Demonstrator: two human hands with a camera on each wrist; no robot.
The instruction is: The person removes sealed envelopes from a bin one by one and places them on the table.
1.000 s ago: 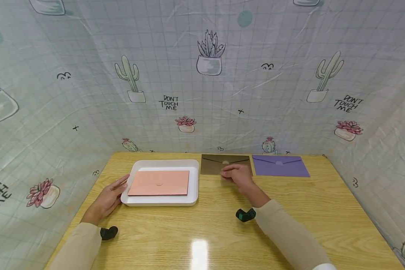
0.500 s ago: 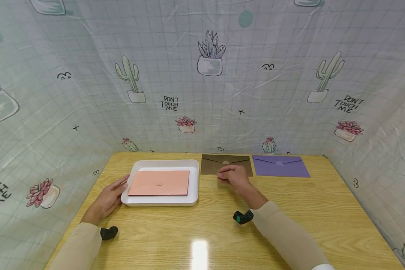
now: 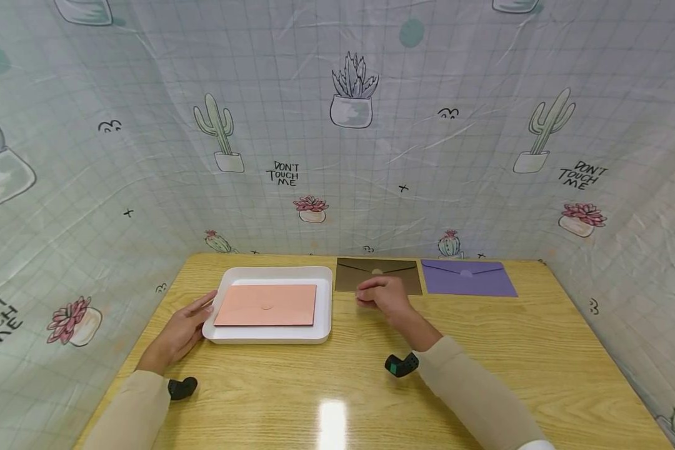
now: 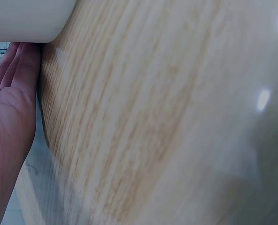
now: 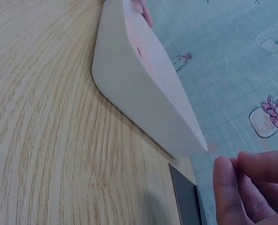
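Note:
A peach envelope (image 3: 284, 300) lies flat inside a shallow white tray (image 3: 272, 339) on the left part of the table. My left hand (image 3: 177, 326) rests at the tray's left side, its fingers straight against the outer wall. In the left wrist view those fingers (image 4: 26, 70) reach past the tray's corner. My right hand (image 3: 388, 297) hovers at the near edge of a brown envelope (image 3: 350, 281), partly covering it in the head view. The right wrist view shows its thumb and fingertips loosely curled close together, holding nothing. A purple envelope (image 3: 486, 285) lies right of the brown one.
The wooden table (image 3: 270, 394) ends at a hanging cloth (image 3: 416, 156) printed with potted cacti, which encloses the back and both sides. Each sleeve carries a black wrist device, such as the right one (image 3: 400, 365). Light glares off the table's front middle.
My right hand has drifted left and slightly nearer over the brown envelope's front edge. My left hand, the tray and the envelopes have stayed in place.

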